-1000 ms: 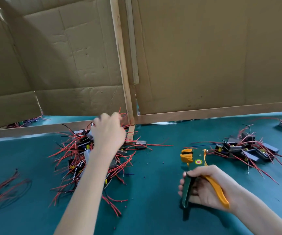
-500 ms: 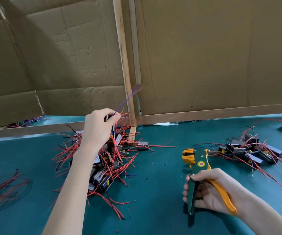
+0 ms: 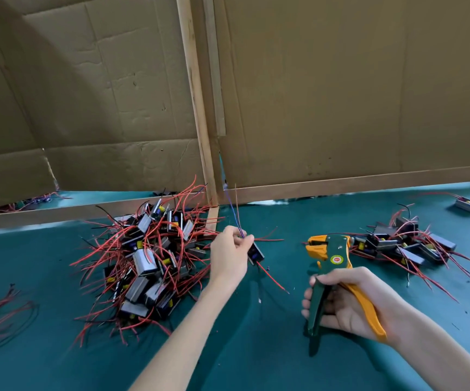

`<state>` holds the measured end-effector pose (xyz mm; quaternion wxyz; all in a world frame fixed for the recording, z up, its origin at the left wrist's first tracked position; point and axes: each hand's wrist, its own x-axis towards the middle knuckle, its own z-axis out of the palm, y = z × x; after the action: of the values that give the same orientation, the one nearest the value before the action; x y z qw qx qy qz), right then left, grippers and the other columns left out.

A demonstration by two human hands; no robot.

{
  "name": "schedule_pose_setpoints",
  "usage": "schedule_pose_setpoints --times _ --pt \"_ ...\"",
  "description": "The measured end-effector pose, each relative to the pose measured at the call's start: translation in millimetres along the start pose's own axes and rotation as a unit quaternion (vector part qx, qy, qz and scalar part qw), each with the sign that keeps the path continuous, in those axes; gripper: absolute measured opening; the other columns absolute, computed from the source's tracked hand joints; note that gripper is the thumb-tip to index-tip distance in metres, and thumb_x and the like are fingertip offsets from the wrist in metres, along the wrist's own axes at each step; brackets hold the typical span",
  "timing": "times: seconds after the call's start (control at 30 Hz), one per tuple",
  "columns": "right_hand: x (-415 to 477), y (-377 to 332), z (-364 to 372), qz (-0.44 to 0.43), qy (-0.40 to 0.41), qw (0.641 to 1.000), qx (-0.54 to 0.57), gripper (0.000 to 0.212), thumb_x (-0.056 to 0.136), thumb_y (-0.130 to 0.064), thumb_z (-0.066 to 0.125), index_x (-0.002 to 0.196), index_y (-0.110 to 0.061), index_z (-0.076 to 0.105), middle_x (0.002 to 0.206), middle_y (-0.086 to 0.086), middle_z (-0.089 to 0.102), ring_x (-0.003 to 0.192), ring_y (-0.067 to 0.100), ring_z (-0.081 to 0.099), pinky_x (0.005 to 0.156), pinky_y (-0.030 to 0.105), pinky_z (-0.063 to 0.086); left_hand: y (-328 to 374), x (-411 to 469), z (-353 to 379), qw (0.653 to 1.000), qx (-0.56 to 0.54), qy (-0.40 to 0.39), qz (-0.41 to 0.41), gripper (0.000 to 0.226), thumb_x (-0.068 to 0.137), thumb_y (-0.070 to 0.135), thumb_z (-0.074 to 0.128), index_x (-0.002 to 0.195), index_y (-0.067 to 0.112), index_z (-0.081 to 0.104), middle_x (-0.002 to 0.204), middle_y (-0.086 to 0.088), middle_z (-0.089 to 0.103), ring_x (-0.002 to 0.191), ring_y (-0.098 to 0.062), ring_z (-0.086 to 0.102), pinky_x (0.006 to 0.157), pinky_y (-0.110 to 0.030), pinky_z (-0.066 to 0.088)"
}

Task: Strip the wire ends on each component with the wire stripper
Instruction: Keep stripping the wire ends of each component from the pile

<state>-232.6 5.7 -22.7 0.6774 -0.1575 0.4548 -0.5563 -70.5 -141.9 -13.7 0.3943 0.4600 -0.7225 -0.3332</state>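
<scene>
Left hand (image 3: 229, 256): grip pinched on the thin blue and red wires of one small black boxed component (image 3: 255, 253), which hangs over the middle of the green bench (image 3: 256, 348).
Right hand (image 3: 349, 303): grip wrapped round the handles of the green-and-orange wire stripper (image 3: 328, 259), head toward the far edge.
Large heap of black components with red wires (image 3: 149, 263): left, near the far edge.
Smaller heap (image 3: 405, 246): toward the right edge.

even soft light, dim shadow across the upper-left cardboard (image 3: 67, 88), wide-angle bending at edges, slight softness.
</scene>
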Motion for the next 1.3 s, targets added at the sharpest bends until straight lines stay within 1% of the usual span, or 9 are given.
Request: schedule_pose_setpoints --times 0.17,0.3,0.4,0.5,0.6,0.73,0.93,1.1,1.3 --pt "-1.9 -3.1 -0.7 -0.008 0.011 1.0 0.012 0.012 0.071 -0.004 0.059 0.073 0.005 0.066 0.078 0.025 0.063 0.066 0.038 0.067 0.065 0.049 0.059 -6.5 -1.8 -3.1 0.982 0.189 -0.004 0.028 0.024 0.088 0.017 0.067 0.095 0.012 0.045 0.09 0.0 0.061 0.084 -0.022 0.061 0.07 -0.03 0.044" --pt "-3.5 -3.6 0.5 -0.009 0.01 1.0 0.013 0.011 0.068 -0.004 0.06 0.073 0.005 0.065 0.078 0.024 0.063 0.066 0.037 0.067 0.065 0.048 0.059 8.4 6.5 -23.6 0.953 0.277 -0.064 0.104 0.012 0.088 0.008 0.061 0.09 0.015 0.053 0.092 -0.001 0.06 0.088 -0.02 0.058 0.072 -0.03 0.044" --pt "-4.5 -3.3 1.9 -0.009 0.008 1.0 0.012 0.011 0.068 -0.004 0.06 0.073 0.004 0.065 0.077 0.024 0.063 0.066 0.037 0.067 0.065 0.048 0.059 13.9 7.0 -24.3 0.934 0.253 -0.197 0.156 0.018 0.083 0.006 0.066 0.088 0.02 0.055 0.092 0.003 0.056 0.087 -0.015 0.054 0.078 -0.026 0.042" --pt "-5.5 -3.3 2.7 -0.01 0.01 1.0 0.013 0.012 0.067 -0.005 0.06 0.073 0.004 0.065 0.077 0.024 0.063 0.066 0.037 0.067 0.065 0.048 0.06 6.4 1.9 -10.3 0.927 0.22 -0.248 0.174 0.016 0.082 0.018 0.072 0.087 0.021 0.057 0.092 0.004 0.058 0.085 -0.012 0.05 0.077 -0.025 0.039" --pt "-6.2 -4.0 2.6 -0.01 0.012 1.0 0.012 0.012 0.066 -0.005 0.061 0.074 0.004 0.065 0.077 0.024 0.063 0.066 0.037 0.067 0.065 0.048 0.059 -6.1 -2.9 1.7 0.94 0.168 -0.235 0.181 0.011 0.085 0.017 0.07 0.082 0.02 0.06 0.08 0.009 0.059 0.072 -0.009 0.05 0.068 -0.02 0.037" --pt "-5.5 -3.4 1.0 -0.01 0.006 1.0 0.01 0.012 0.069 -0.005 0.061 0.076 0.004 0.065 0.079 0.024 0.063 0.068 0.038 0.067 0.067 0.048 0.058 -12.9 -2.7 4.5 0.962 0.093 -0.184 0.177 0.01 0.087 0.009 0.067 0.081 0.016 0.063 0.075 0.008 0.067 0.07 -0.006 0.058 0.072 -0.023 0.045" --pt "-7.2 -1.4 2.6 -0.031 -0.055 0.997 -0.039 0.017 0.062 -0.005 0.07 0.078 0.002 0.067 0.081 0.024 0.063 0.073 0.039 0.066 0.073 0.049 0.057 10.8 -2.9 -7.3 0.973 -0.149 -0.137 0.111 0.018 0.091 0.006 0.061 0.093 0.023 0.056 0.076 -0.002 0.07 0.062 -0.016 0.061 0.058 -0.024 0.052" --pt "-13.6 1.1 8.2 -0.077 -0.127 0.981 -0.121 0.034 0.056 -0.015 0.084 0.081 -0.001 0.066 0.08 0.025 0.061 0.075 0.038 0.064 0.075 0.049 0.055 32.5 -2.7 -21.0 0.961 -0.166 -0.189 0.116 0.013 0.091 0.013 0.064 0.082 0.022 0.068 0.071 0.006 0.07 0.068 -0.005 0.06 0.064 -0.015 0.047" --pt "-20.0 0.7 17.6 -0.112 -0.156 0.969 -0.155 0.024 0.06 -0.013 0.074 0.076 0.001 0.062 0.076 0.026 0.059 0.072 0.039 0.063 0.072 0.049 0.056 45.3 -6.7 -30.7 0.953 -0.178 -0.224 0.1 0.016 0.087 0.02 0.07 0.072 0.026 0.07 0.062 0.009 0.061 0.06 -0.005 0.053 0.055 -0.016 0.045"
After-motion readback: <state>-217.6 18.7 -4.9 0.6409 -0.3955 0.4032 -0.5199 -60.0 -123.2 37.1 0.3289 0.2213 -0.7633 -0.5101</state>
